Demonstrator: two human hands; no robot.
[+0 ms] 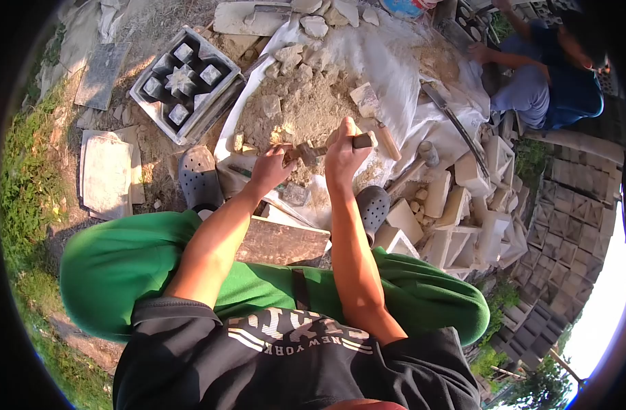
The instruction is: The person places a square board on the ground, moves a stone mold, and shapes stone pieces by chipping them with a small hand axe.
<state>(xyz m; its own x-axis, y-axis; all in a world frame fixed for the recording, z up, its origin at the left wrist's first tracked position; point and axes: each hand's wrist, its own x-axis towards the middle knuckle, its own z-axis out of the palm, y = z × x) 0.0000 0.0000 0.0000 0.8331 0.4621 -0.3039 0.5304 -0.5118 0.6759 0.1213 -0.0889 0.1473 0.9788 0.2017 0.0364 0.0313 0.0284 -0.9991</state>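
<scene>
We see one hammer-like tool (306, 153) at the centre, its handle clamped in one right hand (345, 154). One left hand (277, 164) has its fingers bent at the tool's far end; we cannot tell whether they grip it. Outward from the tool, we count one heap of crumbled material (323, 102) at twelve o'clock, one trowel (367, 100) between one and two, and one mallet (429, 154) at three. Two clogs lie at half past eight (200, 179) and half past four (373, 210). Farther off, we find one mould (141, 93) at ten, holding one star and at least four square blocks, and one other person (531, 82) at two.
</scene>
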